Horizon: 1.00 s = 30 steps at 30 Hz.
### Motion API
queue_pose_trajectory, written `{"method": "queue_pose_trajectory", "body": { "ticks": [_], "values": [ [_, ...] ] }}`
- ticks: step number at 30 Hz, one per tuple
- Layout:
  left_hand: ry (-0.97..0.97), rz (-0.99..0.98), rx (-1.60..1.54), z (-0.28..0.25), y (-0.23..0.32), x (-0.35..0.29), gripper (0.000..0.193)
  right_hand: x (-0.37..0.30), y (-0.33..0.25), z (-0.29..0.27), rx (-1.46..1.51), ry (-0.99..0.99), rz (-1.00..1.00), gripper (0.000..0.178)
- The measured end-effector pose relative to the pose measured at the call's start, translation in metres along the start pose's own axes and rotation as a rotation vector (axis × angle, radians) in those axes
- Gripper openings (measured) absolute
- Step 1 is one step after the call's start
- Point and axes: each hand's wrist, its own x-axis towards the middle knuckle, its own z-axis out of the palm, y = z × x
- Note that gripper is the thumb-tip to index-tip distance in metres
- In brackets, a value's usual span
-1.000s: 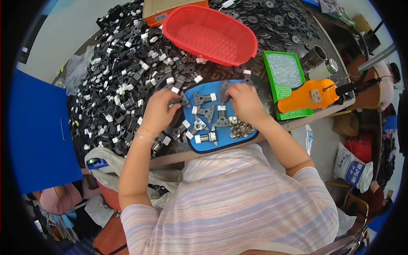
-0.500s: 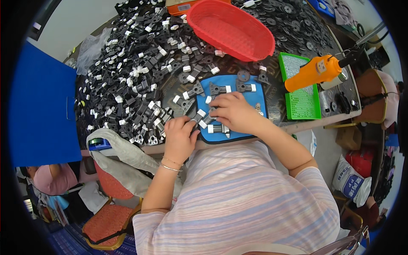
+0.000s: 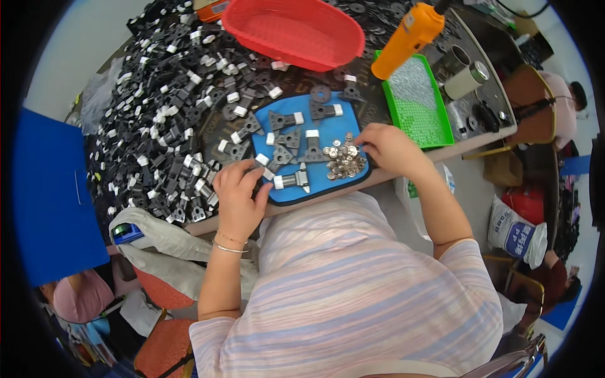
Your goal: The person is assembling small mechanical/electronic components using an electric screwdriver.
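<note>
My left hand (image 3: 239, 194) is at the lower left edge of a blue mat with a black rim (image 3: 335, 183). Its fingers and thumb close round a black plastic part with a white end (image 3: 263, 161), mostly hidden by the hand. At the mat's right edge my right hand (image 3: 394, 150) has its fingers curled, the fingertips at a heap of small round metal pieces (image 3: 345, 159). Whatever may be between those fingertips is hidden. Several black plastic parts with white ends, such as a black bracket (image 3: 287, 120), lie on the mat.
A large pile of black and white parts (image 3: 170, 107) covers the table's left side. Behind the mat stands a red basket (image 3: 296, 38). To the right are a green tray (image 3: 419, 126), an orange electric screwdriver (image 3: 413, 38) hanging above it, and a pale flask (image 3: 466, 82).
My right hand has moved from the middle of the mat to the metal pieces at its right, uncovering the heap. My left hand stays at the left edge. The whole view has shifted.
</note>
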Motion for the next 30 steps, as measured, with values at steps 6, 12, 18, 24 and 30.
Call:
{"method": "queue_pose_trajectory", "body": {
  "ticks": [6,12,18,24,30],
  "values": [
    [-0.020,0.103,-0.077,0.017,0.021,0.011,0.028,0.000,-0.006,0.022,0.076,0.046,-0.042,0.022],
    [-0.012,0.083,-0.077,0.018,0.017,0.004,0.027,0.002,0.001,0.020,-0.015,0.082,0.018,0.018],
    [0.021,0.072,-0.081,0.019,0.015,0.004,0.022,0.002,-0.003,0.018,0.224,0.167,0.113,0.017],
    [0.077,0.077,-0.115,0.024,0.013,0.004,0.019,0.007,-0.003,0.019,0.317,0.154,0.230,0.017],
    [0.140,0.098,-0.126,0.030,0.008,0.000,0.015,0.025,-0.031,0.019,0.509,0.022,0.192,0.013]
  ]
}}
